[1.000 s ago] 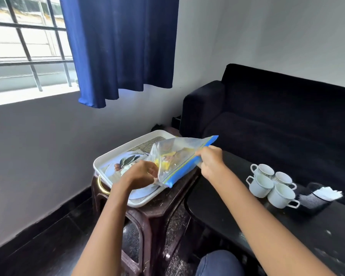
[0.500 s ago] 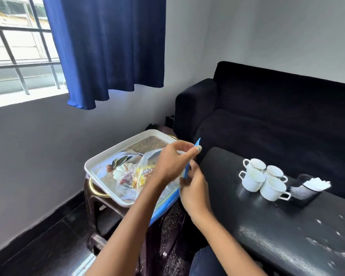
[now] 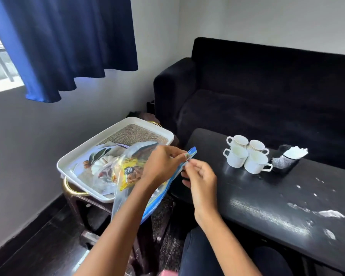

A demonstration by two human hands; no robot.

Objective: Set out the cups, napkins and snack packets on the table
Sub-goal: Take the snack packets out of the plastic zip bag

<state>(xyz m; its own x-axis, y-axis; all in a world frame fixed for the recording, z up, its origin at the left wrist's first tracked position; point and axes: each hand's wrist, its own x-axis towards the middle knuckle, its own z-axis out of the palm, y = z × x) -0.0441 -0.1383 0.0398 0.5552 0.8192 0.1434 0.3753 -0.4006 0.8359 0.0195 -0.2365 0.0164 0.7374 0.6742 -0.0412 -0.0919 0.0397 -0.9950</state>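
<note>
Standing beside a black sofa (image 3: pixel 267 92), the glossy black bench (image 3: pixel 267 196) carries four white cups (image 3: pixel 245 156), while both grips, left hand (image 3: pixel 161 166) and right hand (image 3: pixel 201 176), pinch the blue-edged clear plastic zip bag (image 3: pixel 159 196) of snack packets.

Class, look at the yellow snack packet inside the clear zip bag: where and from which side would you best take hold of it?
Probably by its upper edge, reaching in from the zip mouth that the left hand and right hand hold by its blue strip. The yellow snack packet lies flat inside the zip bag, so a thumb-and-finger pinch suits it.
</note>
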